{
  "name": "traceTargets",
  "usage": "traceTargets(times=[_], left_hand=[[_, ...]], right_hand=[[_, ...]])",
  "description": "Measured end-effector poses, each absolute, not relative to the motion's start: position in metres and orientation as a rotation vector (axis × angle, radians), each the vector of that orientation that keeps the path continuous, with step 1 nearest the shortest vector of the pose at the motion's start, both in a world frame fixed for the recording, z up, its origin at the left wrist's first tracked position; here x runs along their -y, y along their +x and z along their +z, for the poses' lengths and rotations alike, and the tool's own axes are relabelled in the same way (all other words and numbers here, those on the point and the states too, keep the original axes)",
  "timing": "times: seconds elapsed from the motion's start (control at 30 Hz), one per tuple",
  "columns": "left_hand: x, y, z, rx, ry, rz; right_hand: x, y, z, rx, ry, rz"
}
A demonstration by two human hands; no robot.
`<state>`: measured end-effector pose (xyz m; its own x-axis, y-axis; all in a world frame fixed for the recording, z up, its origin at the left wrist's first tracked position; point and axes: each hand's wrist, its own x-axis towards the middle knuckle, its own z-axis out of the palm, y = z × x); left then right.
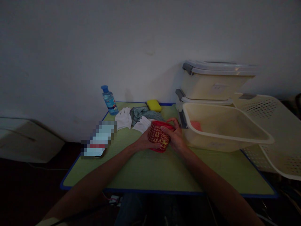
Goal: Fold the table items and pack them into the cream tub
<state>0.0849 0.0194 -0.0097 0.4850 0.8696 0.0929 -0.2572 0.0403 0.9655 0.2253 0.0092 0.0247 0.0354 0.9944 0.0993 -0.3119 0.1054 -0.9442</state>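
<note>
Between my two hands is a red cylindrical container (pixel 158 135) with gold characters and a gold figure on its side, tilted a little above the table. My left hand (pixel 146 142) wraps round its left side and lower front. On the right, my right hand (pixel 176 133) grips its upper right side, thumb on the front near the red rim and index finger raised behind. White gloves (pixel 124 118) and a grey-green cloth (pixel 142 113) lie just beyond the container.
The table (pixel 150 175) has a green top and blue edge. At its back stand a blue bottle (pixel 110 102) and a yellow sponge (pixel 154 105). A pixelated flat item (pixel 100 139) lies left. At right are an open bin (pixel 211 141), a lidded box (pixel 211 86) and a perforated basket (pixel 277 131).
</note>
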Motion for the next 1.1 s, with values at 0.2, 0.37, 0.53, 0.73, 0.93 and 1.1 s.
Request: traceTargets(times=[0.2, 0.37, 0.53, 0.73, 0.93, 1.1], left_hand=[[-0.02, 0.086, -0.009, -0.633, 1.247, 0.952], [-0.028, 0.083, -0.012, -0.628, 1.308, 0.944], [-0.032, 0.075, -0.017, -0.507, 1.583, 0.914], [-0.025, 0.073, -0.005, -0.482, 1.773, 0.927], [-0.023, 0.076, -0.003, -0.727, 1.816, 0.991], [-0.026, 0.073, -0.004, -0.75, 2.071, 1.1]], right_hand=[[-0.01, 0.222, 0.024, 0.917, -0.894, 1.268], [-0.013, 0.219, 0.025, 0.839, -0.932, 1.252], [-0.017, 0.221, 0.025, 0.716, -0.918, 1.318], [-0.024, 0.226, 0.027, 0.515, -0.855, 1.586], [-0.026, 0.229, 0.032, 0.46, -0.81, 1.764], [-0.027, 0.232, 0.027, 0.423, -0.724, 1.93]])
